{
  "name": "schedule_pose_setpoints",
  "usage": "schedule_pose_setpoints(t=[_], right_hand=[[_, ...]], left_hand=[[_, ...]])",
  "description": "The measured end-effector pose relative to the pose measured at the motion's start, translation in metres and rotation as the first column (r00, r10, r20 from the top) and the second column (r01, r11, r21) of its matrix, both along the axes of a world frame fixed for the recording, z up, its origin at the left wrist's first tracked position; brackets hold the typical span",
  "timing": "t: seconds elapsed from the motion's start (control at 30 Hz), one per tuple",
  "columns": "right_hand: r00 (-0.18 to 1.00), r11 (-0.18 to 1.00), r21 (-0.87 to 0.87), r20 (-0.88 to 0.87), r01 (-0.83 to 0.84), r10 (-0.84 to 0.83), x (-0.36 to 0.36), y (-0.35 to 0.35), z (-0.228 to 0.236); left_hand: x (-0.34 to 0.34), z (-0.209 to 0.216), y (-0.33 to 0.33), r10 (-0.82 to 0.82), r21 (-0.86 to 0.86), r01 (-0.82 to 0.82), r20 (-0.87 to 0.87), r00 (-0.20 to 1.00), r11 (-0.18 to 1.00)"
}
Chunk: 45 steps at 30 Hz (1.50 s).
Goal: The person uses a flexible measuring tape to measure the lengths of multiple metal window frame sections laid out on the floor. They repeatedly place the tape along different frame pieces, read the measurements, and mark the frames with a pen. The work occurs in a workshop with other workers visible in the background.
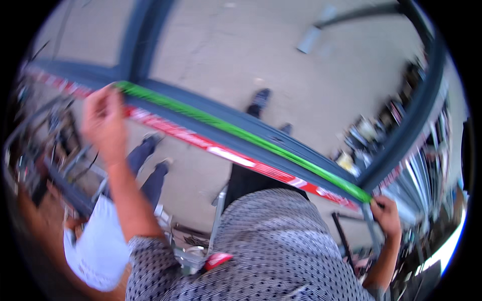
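A long, narrow green strip (241,134) with dark marks along part of it lies stretched over the near bar of a dark grey frame (301,145). My left hand (104,120) pinches the strip's left end, close to where an upright bar joins. At the other end, near the frame's right corner, my right hand (386,215) has its thumb and fingers closed on the strip. Red and white film (196,139) covers the near face of the bar. Motion blurs the picture, and the marks on the strip cannot be made out.
To my left stands another person in a white shirt (98,246) and dark trousers. Piled scraps (366,130) and long metal profiles (427,165) are at the right. A metal stand (70,185) is at the far left. Concrete floor (226,45) shows through the frame.
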State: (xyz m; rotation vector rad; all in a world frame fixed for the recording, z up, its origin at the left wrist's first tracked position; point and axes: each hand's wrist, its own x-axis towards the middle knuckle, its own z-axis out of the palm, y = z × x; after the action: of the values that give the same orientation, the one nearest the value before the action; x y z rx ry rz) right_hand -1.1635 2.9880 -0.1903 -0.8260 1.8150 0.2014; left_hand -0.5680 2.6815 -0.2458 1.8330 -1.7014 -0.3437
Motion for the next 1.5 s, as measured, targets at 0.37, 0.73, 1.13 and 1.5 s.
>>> schedule_pose_setpoints(t=[0.37,0.73,1.13,1.5], right_hand=[[0.989,0.999,-0.052,0.15,0.01,-0.002,-0.008,-0.004,-0.045],[0.984,0.992,-0.099,0.167,0.083,-0.065,-0.006,0.013,-0.063],[0.979,0.997,-0.016,0.19,0.075,-0.071,0.021,-0.019,-0.06],[0.979,0.995,-0.004,0.18,0.098,-0.096,0.022,-0.022,-0.06]], left_hand=[[0.069,-0.042,-0.02,-0.025,0.097,0.011,0.143,0.989,0.995],[0.056,-0.039,-0.02,-0.046,0.071,0.037,0.117,0.992,0.997],[0.073,-0.045,-0.039,-0.052,0.058,0.046,0.104,0.993,0.997],[0.082,-0.047,-0.046,-0.05,0.056,0.042,0.131,0.99,0.998]])
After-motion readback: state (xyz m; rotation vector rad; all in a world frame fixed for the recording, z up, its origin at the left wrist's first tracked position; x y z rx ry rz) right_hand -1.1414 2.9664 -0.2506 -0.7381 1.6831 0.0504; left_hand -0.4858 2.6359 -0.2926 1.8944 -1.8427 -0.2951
